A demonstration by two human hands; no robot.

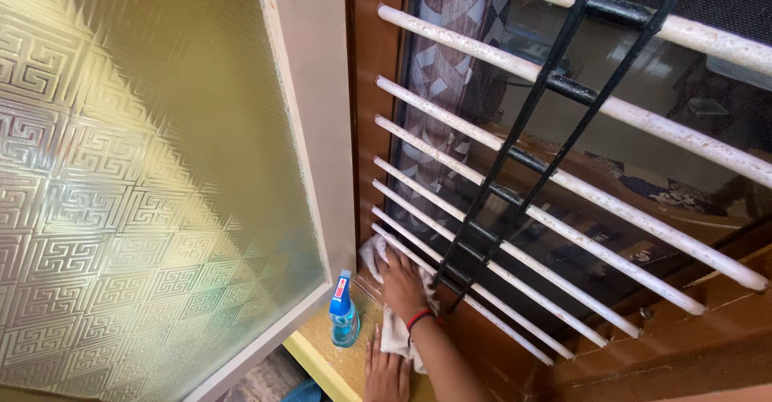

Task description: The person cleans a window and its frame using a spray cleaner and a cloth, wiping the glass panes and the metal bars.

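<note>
My right hand (402,285), with a red band at the wrist, presses a white cloth (372,254) against the bottom corner of the brown window frame (371,121), just under the lowest white bars of the grille (450,141). The cloth hangs down past my wrist. My left hand (386,376) lies flat with fingers spread on the yellow sill (322,362) and holds nothing. A small blue spray bottle (343,312) stands on the sill just left of both hands.
An open window sash with patterned frosted glass (145,185) fills the left side, its pale frame (310,112) close to the bottle. Black diagonal rods (531,121) cross the white bars. A dark mesh and a patterned curtain (446,72) lie behind the grille.
</note>
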